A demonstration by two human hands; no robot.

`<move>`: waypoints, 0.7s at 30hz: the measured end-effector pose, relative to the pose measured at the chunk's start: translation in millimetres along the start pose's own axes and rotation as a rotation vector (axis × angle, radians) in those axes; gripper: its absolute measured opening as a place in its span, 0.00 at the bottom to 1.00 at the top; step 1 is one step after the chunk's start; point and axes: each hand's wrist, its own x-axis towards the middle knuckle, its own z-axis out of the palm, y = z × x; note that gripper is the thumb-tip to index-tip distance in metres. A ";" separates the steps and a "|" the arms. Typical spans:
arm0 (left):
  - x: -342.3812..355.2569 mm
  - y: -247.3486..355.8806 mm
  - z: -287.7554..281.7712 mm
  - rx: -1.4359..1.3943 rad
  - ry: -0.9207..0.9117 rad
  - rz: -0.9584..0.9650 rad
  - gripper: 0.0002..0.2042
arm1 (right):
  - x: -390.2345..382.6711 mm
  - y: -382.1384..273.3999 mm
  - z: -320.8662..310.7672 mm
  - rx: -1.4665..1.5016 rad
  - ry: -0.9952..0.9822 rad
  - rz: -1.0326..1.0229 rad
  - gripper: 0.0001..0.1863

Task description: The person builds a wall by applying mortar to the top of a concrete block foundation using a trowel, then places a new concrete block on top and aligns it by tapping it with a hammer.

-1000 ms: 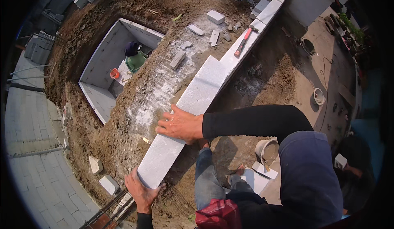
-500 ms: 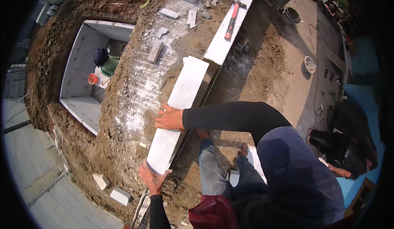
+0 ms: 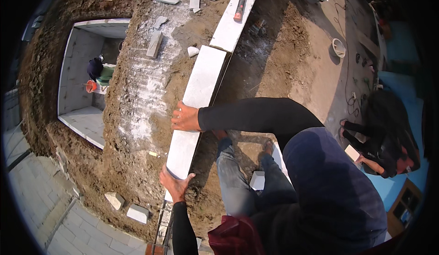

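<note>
The block (image 3: 201, 74) before me is long, white and pale-faced, broad side up, in line with the white row (image 3: 224, 33). Its far end stands just beside the row's near edge, its left corner slightly past the row's. Left hand (image 3: 175, 183) and right hand (image 3: 186, 118) clasp it.

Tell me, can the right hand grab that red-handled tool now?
Probably not without moving: the right hand is on the long white block, and the red-handled tool lies beyond that block's far end, on the next white block. The way between looks free.
</note>
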 end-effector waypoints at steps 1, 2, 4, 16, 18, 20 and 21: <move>0.3 4.1 3.9 -0.004 -0.007 -0.004 0.64 | -3.9 -0.9 5.3 -0.015 0.030 0.012 0.20; 0.5 8.2 7.8 -0.006 -0.013 -0.010 0.64 | -6.9 -1.9 10.5 -0.030 0.062 0.024 0.19; 0.6 11.4 14.5 -0.002 -0.010 -0.009 0.65 | -9.1 -0.6 21.6 -0.029 0.084 0.027 0.17; 10.9 5.5 43.0 0.035 -0.003 -0.005 0.66 | -3.4 -1.8 59.0 0.012 0.152 0.105 0.09; 10.0 4.2 48.6 0.027 0.028 0.009 0.65 | -2.5 -1.6 60.2 0.014 0.128 0.106 0.10; 11.0 4.4 51.7 -0.011 0.020 0.011 0.64 | -0.7 -3.3 58.7 0.002 0.109 0.106 0.11; 11.7 4.6 53.5 -0.031 0.015 0.012 0.64 | -0.9 -4.7 58.1 0.010 0.051 0.112 0.12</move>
